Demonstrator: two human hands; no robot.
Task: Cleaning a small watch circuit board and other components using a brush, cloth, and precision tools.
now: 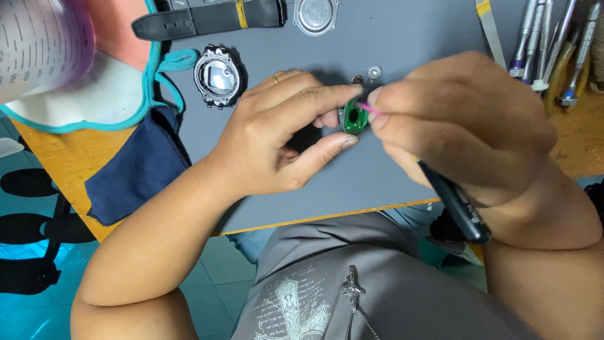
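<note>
My left hand (pixel 283 135) pinches a small green circuit board (pixel 354 119) between thumb and index finger above the grey mat (pixel 402 38). My right hand (pixel 459 119) grips a thin black tool (pixel 456 204) with a pink tip (pixel 371 109); the tip touches the top of the board. The tool's black handle runs back under my palm toward my wrist. A ring sits on my left ring finger.
A black watch case (pixel 218 77) lies on the mat left of my hands. A black strap (pixel 207 19) and a round metal case back (pixel 315 15) lie at the far edge. Two small metal parts (pixel 374 72) sit near the board. Several screwdrivers (pixel 553 44) lie at right; a blue cloth (pixel 138 167) at left.
</note>
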